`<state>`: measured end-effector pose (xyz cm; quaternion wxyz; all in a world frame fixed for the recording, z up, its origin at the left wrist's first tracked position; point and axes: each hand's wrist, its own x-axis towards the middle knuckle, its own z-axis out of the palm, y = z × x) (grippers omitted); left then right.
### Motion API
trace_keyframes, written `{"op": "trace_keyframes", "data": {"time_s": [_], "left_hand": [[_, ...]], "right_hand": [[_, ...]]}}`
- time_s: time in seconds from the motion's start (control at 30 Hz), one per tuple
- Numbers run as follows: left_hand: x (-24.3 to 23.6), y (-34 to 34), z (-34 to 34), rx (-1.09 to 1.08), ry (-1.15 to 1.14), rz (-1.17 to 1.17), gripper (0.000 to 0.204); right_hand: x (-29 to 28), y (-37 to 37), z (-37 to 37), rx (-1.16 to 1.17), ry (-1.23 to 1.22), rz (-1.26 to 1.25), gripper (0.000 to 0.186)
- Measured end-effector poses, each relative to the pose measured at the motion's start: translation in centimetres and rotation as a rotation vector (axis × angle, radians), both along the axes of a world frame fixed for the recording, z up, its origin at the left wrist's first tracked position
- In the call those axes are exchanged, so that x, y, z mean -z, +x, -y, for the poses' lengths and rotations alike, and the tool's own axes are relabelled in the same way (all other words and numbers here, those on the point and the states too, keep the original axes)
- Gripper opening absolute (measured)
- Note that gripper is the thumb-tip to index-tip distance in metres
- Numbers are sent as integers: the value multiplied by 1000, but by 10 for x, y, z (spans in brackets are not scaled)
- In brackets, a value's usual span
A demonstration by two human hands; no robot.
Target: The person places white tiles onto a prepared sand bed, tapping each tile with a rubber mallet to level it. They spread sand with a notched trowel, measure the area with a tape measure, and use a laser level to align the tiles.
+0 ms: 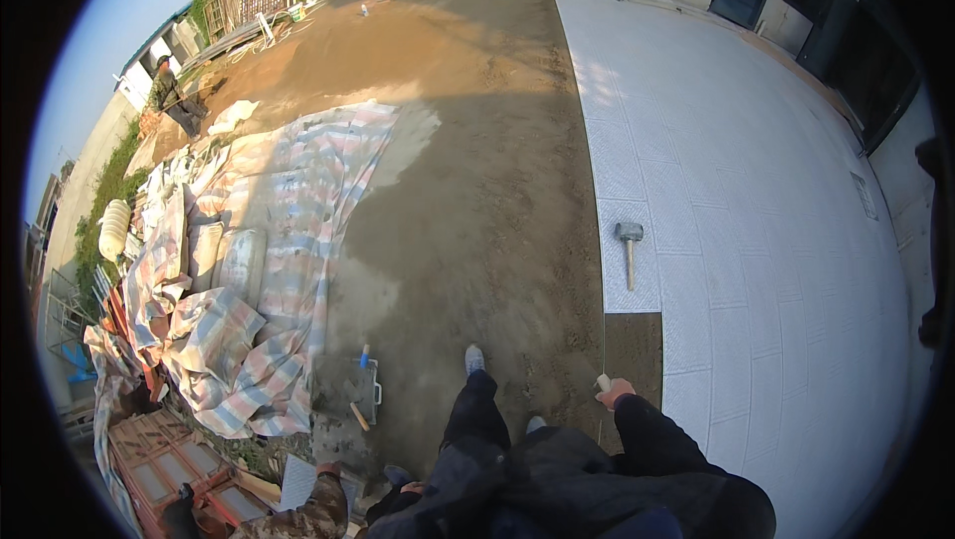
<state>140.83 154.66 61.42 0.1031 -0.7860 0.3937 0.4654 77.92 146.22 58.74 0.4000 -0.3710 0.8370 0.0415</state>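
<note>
My right hand (619, 392) is closed round the pale handle of a tool (603, 382), whose working end I cannot make out. It is over the dark mortar bed (642, 345), in the notch beside the white paving tiles (686, 340). A thin taut string runs past the hand along the tile edge. A mallet (629, 233) with a grey head and wooden handle lies on the nearest tile ahead. My left hand (412, 487) shows only as a small patch close to my body, its fingers hidden.
Left, a co-worker's camouflage sleeve (320, 511) reaches beside a pale tile (296, 484). A blue-handled tool (365, 355) and a metal-framed tool (375, 390) lie on the damp sand (477, 191). Striped tarpaulin (298, 211) covers the left ground; another person (171, 98) stands far left.
</note>
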Motion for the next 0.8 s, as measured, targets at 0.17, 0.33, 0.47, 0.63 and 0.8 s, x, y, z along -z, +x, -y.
{"op": "trace_keyframes", "data": {"time_s": [0.17, 0.33, 0.47, 0.63, 0.8], "left_hand": [[43, 9, 155, -16, 39, 27, 34], [63, 30, 354, 95, -55, 54, 35], [79, 35, 553, 296, -340, 169, 36], [123, 13, 807, -50, -356, -236, 41], [124, -34, 976, -124, -208, -254, 46]], "right_hand": [[29, 9, 163, 16, -26, 27, 55], [45, 16, 241, 213, 112, 22, 63], [52, 17, 278, 220, 379, -108, 64], [75, 14, 382, 109, 541, -97, 63], [87, 2, 607, -287, 457, -84, 63]]}}
